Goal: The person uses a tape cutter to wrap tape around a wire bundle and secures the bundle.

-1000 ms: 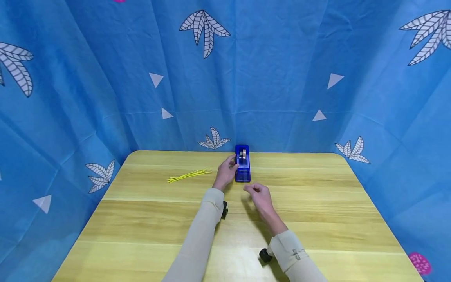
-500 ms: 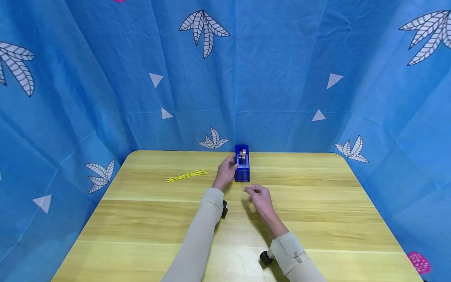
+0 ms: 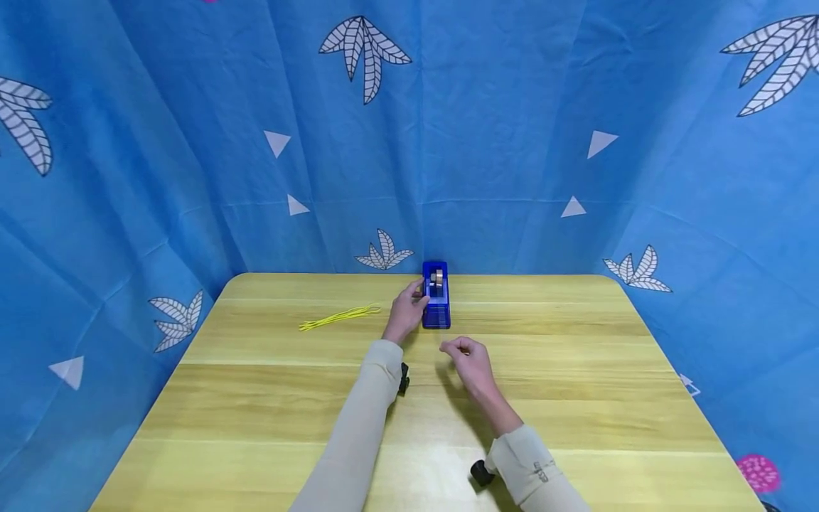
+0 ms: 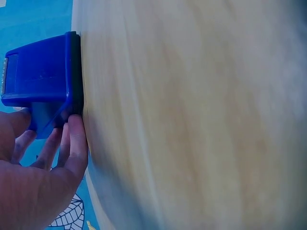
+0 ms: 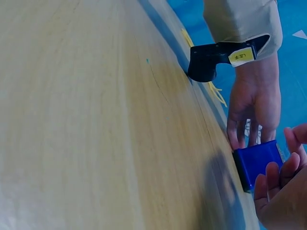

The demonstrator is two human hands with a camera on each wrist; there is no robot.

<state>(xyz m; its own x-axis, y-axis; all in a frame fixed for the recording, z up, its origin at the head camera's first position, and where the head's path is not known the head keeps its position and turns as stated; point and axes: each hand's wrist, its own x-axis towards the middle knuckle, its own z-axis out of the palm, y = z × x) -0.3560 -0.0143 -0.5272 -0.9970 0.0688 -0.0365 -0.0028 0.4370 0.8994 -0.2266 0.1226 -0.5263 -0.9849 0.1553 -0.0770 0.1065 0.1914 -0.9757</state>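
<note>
A blue tape dispenser [image 3: 436, 313] with a roll of tape in it stands at the table's far edge, by the curtain. My left hand [image 3: 403, 313] holds it by its left side, with thumb and fingers against the side wall; the left wrist view shows the blue front of the dispenser [image 4: 41, 72] beside these fingers [image 4: 76, 143]. My right hand [image 3: 473, 364] is raised just in front of the dispenser, thumb and index finger pinched together on what looks like the end of clear tape. The strip itself is barely visible. In the right wrist view, the other fingers [image 5: 273, 177] are curled.
A bundle of yellow cord [image 3: 339, 317] lies on the wooden table [image 3: 256, 398] left of my left hand. A blue patterned curtain [image 3: 499, 142] surrounds the table's back and sides. Black camera mounts [image 3: 481, 472] sit at both wrists.
My right hand has drawn slightly back from the dispenser, towards me, still pinching. The left hand and dispenser stay put on the table; the head view has shifted a little.
</note>
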